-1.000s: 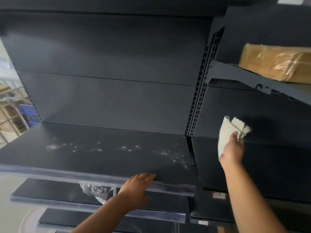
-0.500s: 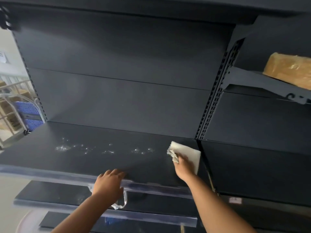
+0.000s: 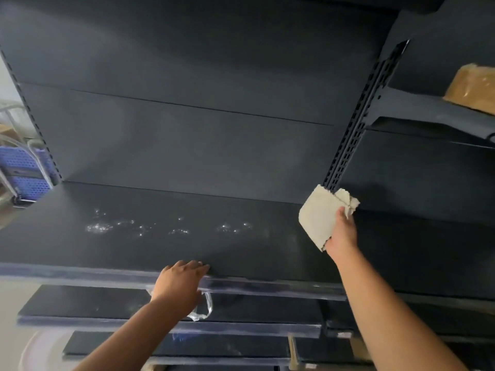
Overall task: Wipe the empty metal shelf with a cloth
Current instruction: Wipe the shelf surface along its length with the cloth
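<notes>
A dark metal shelf (image 3: 150,253) spans the middle of the view, empty, with whitish dusty specks (image 3: 139,227) scattered across its left and centre. My right hand (image 3: 342,234) grips a folded off-white cloth (image 3: 320,214), held up off the surface at the shelf's right end, near the slotted upright (image 3: 356,124). My left hand (image 3: 180,281) rests on the shelf's front edge strip with fingers draped over it; a strip of clear plastic (image 3: 203,310) hangs just below it.
Lower dark shelves (image 3: 107,303) step down beneath. At the upper right a neighbouring shelf (image 3: 417,105) carries a brown taped package (image 3: 474,87). Blue perforated crates (image 3: 24,170) and a metal cart stand beyond the left edge.
The cloth was pressed flat on the shelf's right end half a second ago; now my right hand has lifted it up and to the right. My left hand stays on the front edge.
</notes>
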Available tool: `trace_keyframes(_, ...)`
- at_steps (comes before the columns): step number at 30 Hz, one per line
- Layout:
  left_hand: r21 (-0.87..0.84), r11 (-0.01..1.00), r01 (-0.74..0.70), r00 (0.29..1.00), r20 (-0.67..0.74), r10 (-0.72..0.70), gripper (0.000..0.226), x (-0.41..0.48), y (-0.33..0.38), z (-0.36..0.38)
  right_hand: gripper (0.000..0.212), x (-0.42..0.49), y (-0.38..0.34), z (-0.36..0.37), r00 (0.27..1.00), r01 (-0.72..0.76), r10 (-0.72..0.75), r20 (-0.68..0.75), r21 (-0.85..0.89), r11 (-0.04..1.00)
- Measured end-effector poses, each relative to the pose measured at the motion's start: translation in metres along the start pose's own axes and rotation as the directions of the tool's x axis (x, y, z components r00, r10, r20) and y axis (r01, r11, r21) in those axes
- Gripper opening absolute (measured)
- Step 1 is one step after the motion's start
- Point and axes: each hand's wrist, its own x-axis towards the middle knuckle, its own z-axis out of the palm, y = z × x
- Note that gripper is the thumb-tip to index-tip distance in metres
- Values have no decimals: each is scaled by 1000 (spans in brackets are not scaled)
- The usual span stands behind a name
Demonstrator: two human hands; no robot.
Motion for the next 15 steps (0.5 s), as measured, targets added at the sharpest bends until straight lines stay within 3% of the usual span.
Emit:
trace_keyframes(2,-4,1000,0,1000,-16,0,63,1,-1,2,35,22,-2,-19,972,165,-215,-94,-380,910)
trace_keyframes(5,-2,1000,21,999,-40,-21,57,4,-1,3,31,48,23,-36,955,205,-293,32,-786,583)
trace_keyframes(8,4,998,61,997,-53,-61,46,10,2,0,29,58,58,-17,966,238,-184,182,-905,354)
trace_keyframes(11,0,993,121,992,-31,-121,43,19,6,-7,21,39,93,37,875,481,-146,462,-865,141)
trace_keyframes(13,-9,987,163,987,-7,-163,45,24,8,-13,22,15,110,78,805,594,-98,586,-794,128)
trace_keyframes(15,0,984,180,984,5,-180,45,26,9,-17,28,-3,117,111,796,566,15,606,-752,336)
